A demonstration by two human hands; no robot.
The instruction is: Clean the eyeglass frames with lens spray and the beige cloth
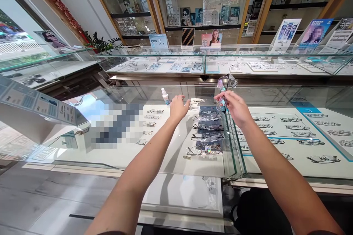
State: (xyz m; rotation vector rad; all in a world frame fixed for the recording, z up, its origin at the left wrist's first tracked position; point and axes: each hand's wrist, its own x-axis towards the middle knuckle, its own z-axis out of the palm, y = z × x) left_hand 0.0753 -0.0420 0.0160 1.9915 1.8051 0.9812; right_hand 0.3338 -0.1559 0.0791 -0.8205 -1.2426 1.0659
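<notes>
My right hand [237,105] is closed on a pair of eyeglasses [222,82], held upright above the glass counter. Their lenses show purple and green reflections. My left hand [178,107] reaches over the counter with its thumb apart from the fingers, and I see nothing in it. Just left of its fingertips stands a white spray bottle [165,97] with a label. To its right a crumpled pale cloth [196,100] lies on the glass. Below, a column of eyeglasses on a dark strip [207,127] shows inside the case.
The display case on the right [292,154] holds rows of eyeglasses. A folded sign [41,108] stands on the left. Behind runs another glass case [165,58] with cards on top, and shelves beyond. A black rounded object [261,213] sits below the front edge.
</notes>
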